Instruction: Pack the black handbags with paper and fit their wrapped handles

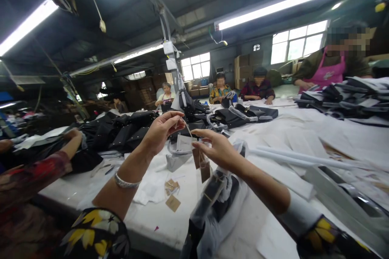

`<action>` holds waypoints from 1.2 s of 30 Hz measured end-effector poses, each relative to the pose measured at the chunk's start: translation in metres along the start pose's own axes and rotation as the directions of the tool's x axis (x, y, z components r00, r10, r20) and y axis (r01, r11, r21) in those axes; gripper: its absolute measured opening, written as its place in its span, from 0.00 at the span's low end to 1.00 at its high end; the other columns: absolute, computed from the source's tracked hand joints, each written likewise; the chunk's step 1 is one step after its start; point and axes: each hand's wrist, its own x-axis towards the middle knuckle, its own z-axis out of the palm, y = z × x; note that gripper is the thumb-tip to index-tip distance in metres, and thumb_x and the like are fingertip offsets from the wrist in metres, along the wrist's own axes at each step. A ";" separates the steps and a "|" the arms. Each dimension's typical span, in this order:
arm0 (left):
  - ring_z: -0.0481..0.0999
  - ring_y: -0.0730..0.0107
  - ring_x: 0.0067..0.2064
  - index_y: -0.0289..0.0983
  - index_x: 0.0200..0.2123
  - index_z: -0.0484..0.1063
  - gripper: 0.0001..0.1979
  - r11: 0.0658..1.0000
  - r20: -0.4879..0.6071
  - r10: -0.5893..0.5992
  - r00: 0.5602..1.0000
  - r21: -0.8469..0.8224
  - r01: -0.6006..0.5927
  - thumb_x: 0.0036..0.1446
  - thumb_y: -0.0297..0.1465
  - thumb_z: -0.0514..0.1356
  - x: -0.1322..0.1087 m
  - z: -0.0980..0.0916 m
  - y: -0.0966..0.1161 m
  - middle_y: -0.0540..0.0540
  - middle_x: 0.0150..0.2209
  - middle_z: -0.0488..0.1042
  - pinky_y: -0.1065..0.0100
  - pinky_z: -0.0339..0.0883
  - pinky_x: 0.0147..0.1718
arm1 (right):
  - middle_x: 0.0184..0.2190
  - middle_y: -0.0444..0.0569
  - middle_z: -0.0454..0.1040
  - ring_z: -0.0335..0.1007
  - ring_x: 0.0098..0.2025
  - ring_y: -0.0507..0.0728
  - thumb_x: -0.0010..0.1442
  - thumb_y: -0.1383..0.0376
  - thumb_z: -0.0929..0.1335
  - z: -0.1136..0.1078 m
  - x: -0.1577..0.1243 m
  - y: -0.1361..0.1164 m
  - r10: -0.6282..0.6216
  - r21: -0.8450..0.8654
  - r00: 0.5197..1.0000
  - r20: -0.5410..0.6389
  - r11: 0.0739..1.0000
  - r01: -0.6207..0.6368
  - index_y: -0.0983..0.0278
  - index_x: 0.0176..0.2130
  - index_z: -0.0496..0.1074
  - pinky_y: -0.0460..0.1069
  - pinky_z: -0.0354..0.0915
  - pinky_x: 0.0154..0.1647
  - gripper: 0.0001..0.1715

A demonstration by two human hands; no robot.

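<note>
My left hand (165,129) is closed in a pinch on a thin string (187,126), which slants down toward my right hand. My right hand (214,145) has thumb and forefinger apart beside that string; whether they touch it I cannot tell. Below the right fingers hang brown hang tags (205,172) and a pale card (184,143). A black handbag (209,200), its strap wrapped in clear film, stands on the table below my right forearm. Loose brown tags (173,203) lie on the white tabletop (146,220) to the left of the bag.
Black bags (121,131) are heaped along the table's far left side, and more (349,99) at the right. A grey holder (343,198) and white sheets (291,129) lie to the right. A co-worker's arm (71,145) reaches in from the left; several people sit or stand across the table.
</note>
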 end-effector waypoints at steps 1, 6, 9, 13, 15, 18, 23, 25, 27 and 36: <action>0.77 0.72 0.35 0.33 0.40 0.76 0.11 1.000 0.009 0.002 1.000 -0.024 -0.001 0.54 0.33 0.65 0.001 0.005 0.004 0.49 0.31 0.77 0.66 0.72 0.44 | 0.48 0.51 0.79 0.76 0.49 0.59 0.60 0.60 0.71 0.003 0.008 0.005 0.039 0.048 0.998 0.041 0.998 -0.040 0.62 0.49 0.77 0.53 0.70 0.52 0.18; 0.76 0.75 0.31 0.32 0.40 0.76 0.09 0.981 -0.118 -0.053 0.992 -0.194 0.030 0.55 0.26 0.62 0.007 0.004 0.005 0.50 0.27 0.74 0.70 0.75 0.36 | 0.38 0.49 0.82 0.78 0.39 0.56 0.60 0.63 0.69 0.015 0.034 0.031 0.160 0.070 0.943 0.292 0.980 -0.188 0.66 0.45 0.78 0.47 0.71 0.40 0.15; 0.75 0.78 0.29 0.32 0.41 0.75 0.10 0.969 -0.203 -0.090 0.975 -0.243 0.039 0.55 0.24 0.60 0.009 -0.011 -0.001 0.51 0.28 0.73 0.73 0.75 0.33 | 0.33 0.44 0.81 0.77 0.35 0.54 0.53 0.69 0.72 0.018 0.042 0.041 0.170 0.005 0.905 0.389 0.982 -0.186 0.64 0.45 0.78 0.44 0.69 0.34 0.18; 0.74 0.82 0.26 0.33 0.41 0.75 0.10 0.960 -0.302 -0.130 0.945 -0.276 0.044 0.54 0.22 0.60 0.008 -0.035 -0.014 0.52 0.28 0.74 0.77 0.73 0.30 | 0.30 0.42 0.79 0.74 0.34 0.54 0.44 0.77 0.71 0.022 0.051 0.043 0.215 -0.133 0.892 0.398 0.975 -0.176 0.64 0.40 0.80 0.43 0.65 0.32 0.21; 0.72 0.83 0.25 0.34 0.40 0.75 0.11 0.961 -0.352 -0.139 0.926 -0.272 0.041 0.52 0.22 0.61 0.006 -0.047 -0.021 0.52 0.28 0.73 0.78 0.72 0.29 | 0.30 0.43 0.79 0.73 0.33 0.54 0.43 0.79 0.69 0.023 0.057 0.041 0.252 -0.194 0.893 0.373 0.962 -0.190 0.63 0.43 0.79 0.43 0.63 0.31 0.27; 0.71 0.83 0.24 0.35 0.39 0.75 0.11 0.969 -0.431 -0.144 0.891 -0.245 0.038 0.50 0.23 0.61 0.003 -0.066 -0.032 0.53 0.27 0.72 0.79 0.71 0.27 | 0.27 0.44 0.79 0.72 0.30 0.54 0.43 0.81 0.67 0.027 0.066 0.040 0.303 -0.245 0.887 0.349 0.943 -0.226 0.63 0.48 0.77 0.44 0.62 0.28 0.33; 0.70 0.82 0.24 0.36 0.39 0.74 0.13 0.990 -0.536 -0.110 0.837 -0.131 0.046 0.47 0.29 0.62 0.000 -0.098 -0.053 0.53 0.26 0.71 0.77 0.69 0.28 | 0.31 0.48 0.82 0.77 0.31 0.57 0.47 0.79 0.69 0.029 0.079 0.046 0.340 -0.198 0.878 0.338 0.937 -0.287 0.65 0.50 0.77 0.45 0.67 0.28 0.29; 0.70 0.80 0.25 0.36 0.39 0.74 0.13 0.995 -0.543 -0.100 0.834 -0.056 0.083 0.47 0.30 0.61 -0.002 -0.108 -0.065 0.53 0.26 0.71 0.75 0.69 0.29 | 0.32 0.49 0.82 0.78 0.32 0.57 0.52 0.76 0.68 0.029 0.082 0.048 0.343 -0.153 0.887 0.310 0.938 -0.309 0.66 0.48 0.77 0.46 0.70 0.31 0.23; 0.71 0.76 0.26 0.36 0.38 0.75 0.13 0.988 -0.506 -0.110 0.855 0.039 0.150 0.47 0.32 0.61 -0.007 -0.113 -0.078 0.52 0.26 0.72 0.72 0.69 0.30 | 0.34 0.50 0.82 0.79 0.34 0.56 0.57 0.73 0.68 0.028 0.084 0.047 0.334 -0.096 0.898 0.287 0.943 -0.320 0.67 0.45 0.78 0.47 0.73 0.36 0.16; 0.77 0.55 0.45 0.40 0.37 0.82 0.15 0.918 -0.084 -0.104 0.991 0.374 0.128 0.46 0.39 0.70 -0.034 -0.049 -0.094 0.44 0.43 0.81 0.61 0.67 0.47 | 0.41 0.54 0.82 0.79 0.45 0.56 0.62 0.66 0.69 0.033 0.085 0.019 0.252 0.124 0.926 0.279 0.947 -0.295 0.70 0.46 0.77 0.54 0.67 0.57 0.14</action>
